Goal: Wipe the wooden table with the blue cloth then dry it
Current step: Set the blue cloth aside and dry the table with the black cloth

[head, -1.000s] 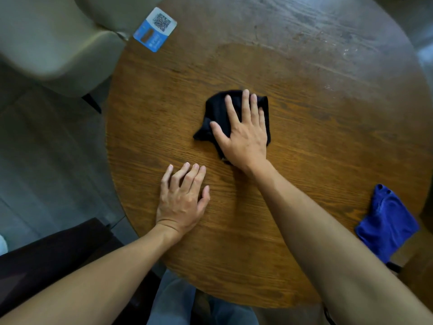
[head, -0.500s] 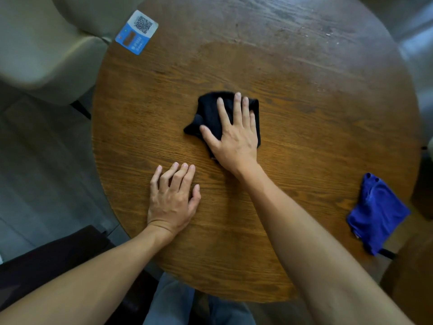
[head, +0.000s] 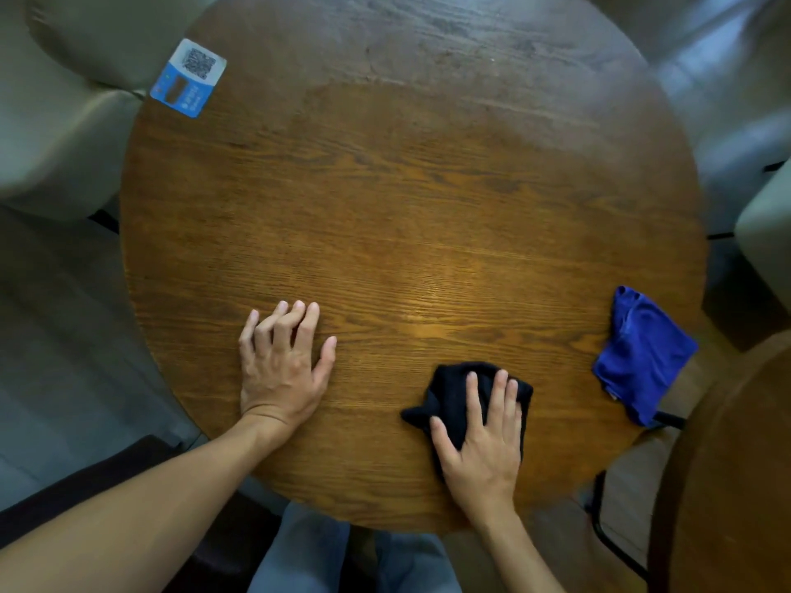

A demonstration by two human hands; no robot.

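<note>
Blue cloth [head: 643, 355] lies crumpled and loosely folded at the right edge of the round wood table [head: 385, 199], one corner hanging over the rim. Nobody touches it. Tabletop shows strong grain, a duller hazy patch toward the far side, a glossy spot near the middle.

Black cloth [head: 456, 398] sits bunched near the front edge, a pointed corner sticking out left. Blue card [head: 188, 77] with a QR code lies at the far left rim. Pale chairs [head: 55, 134] surround the table; a second wood surface [head: 727, 485] shows at lower right.

Right hand [head: 481, 442] presses flat on the black cloth, fingers spread, not closed around it. Left hand [head: 278, 365] rests palm down on bare wood, fingers loosely spread, holding nothing. Blue cloth lies right of the right hand, near it, apart.
</note>
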